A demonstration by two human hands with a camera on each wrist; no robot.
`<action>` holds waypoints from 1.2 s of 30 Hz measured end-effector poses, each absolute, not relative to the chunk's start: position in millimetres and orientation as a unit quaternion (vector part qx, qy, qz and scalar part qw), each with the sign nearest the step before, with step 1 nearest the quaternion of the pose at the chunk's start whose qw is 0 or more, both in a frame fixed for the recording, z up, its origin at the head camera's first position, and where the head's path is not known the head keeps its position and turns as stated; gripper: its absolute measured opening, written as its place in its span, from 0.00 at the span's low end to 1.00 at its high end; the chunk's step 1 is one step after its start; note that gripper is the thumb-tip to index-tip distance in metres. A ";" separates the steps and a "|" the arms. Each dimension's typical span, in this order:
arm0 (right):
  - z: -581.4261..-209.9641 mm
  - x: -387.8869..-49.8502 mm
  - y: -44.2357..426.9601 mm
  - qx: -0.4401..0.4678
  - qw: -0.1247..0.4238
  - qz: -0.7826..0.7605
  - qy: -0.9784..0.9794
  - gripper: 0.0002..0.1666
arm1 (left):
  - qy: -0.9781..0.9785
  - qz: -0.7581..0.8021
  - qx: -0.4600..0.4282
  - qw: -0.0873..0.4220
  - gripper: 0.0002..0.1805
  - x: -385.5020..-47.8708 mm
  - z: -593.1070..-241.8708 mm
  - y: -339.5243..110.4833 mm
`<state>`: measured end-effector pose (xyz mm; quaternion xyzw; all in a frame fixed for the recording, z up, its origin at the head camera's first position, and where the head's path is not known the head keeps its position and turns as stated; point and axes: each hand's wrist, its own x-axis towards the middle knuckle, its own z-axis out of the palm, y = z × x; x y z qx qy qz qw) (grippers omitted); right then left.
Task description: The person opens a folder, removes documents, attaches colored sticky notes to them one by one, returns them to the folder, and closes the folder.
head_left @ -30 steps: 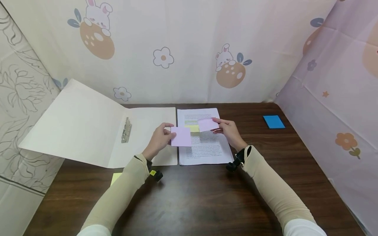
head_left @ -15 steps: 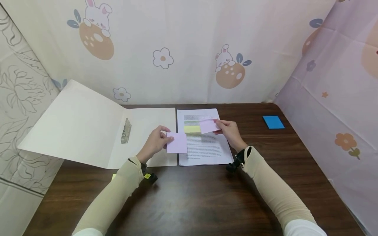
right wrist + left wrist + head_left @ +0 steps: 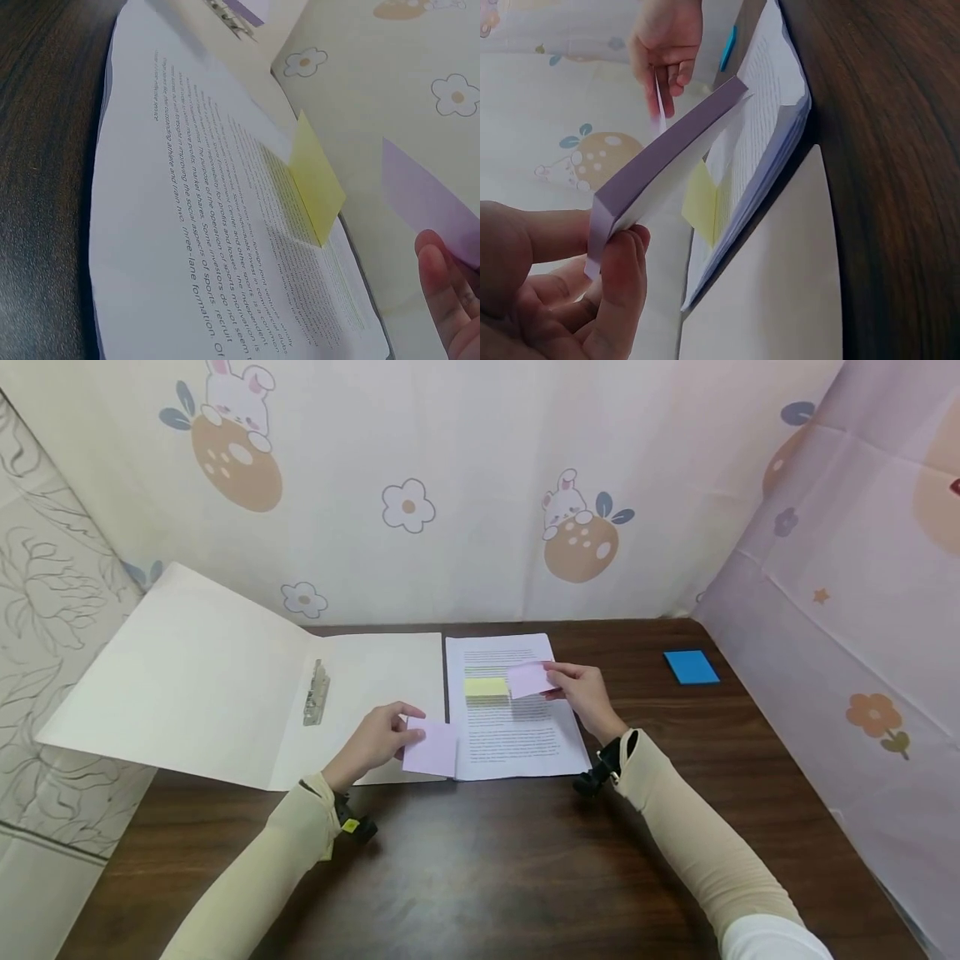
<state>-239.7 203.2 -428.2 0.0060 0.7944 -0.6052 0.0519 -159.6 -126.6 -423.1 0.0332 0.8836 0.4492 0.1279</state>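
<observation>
My left hand (image 3: 372, 745) pinches a purple sticky note pad (image 3: 430, 749) by its left edge, over the boundary between the open folder and the printed papers. Its thickness shows as a purple side in the left wrist view, where the pad (image 3: 667, 146) is tilted. Over the printed papers (image 3: 517, 747), my right hand (image 3: 591, 700) holds a single purple sticky note (image 3: 528, 680) between thumb and fingers. A yellow sticky note (image 3: 486, 687) is attached to the top sheet, left of the purple note; in the right wrist view this yellow note (image 3: 318, 180) stands up from the page.
A white folder (image 3: 382, 672) lies open left of the papers, its cover raised toward the left wall. On it is a metal clip (image 3: 317, 693). A blue sticky note pad (image 3: 691, 667) lies at the table's right. Patterned curtains (image 3: 480, 552) enclose the back and sides.
My left hand has moved left and toward me with the purple pad, away from the yellow note. My right hand stays nearly in place with its purple note.
</observation>
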 end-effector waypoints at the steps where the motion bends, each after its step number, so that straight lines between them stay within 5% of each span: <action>1: -428.4 -240.3 203.0 0.011 0.053 -0.605 0.794 0.21 | 0.884 0.448 0.035 0.131 0.19 -158.3 -424.1 -128.1; 24: -427.8 -246.1 202.6 0.038 0.050 -0.603 0.795 0.20 | 0.905 0.352 0.053 0.234 0.14 -128.0 -440.5 -148.0; 36: -429.8 -244.6 202.3 0.047 0.051 -0.607 0.792 0.20 | 0.963 0.184 0.123 0.157 0.14 -117.9 -442.3 -148.6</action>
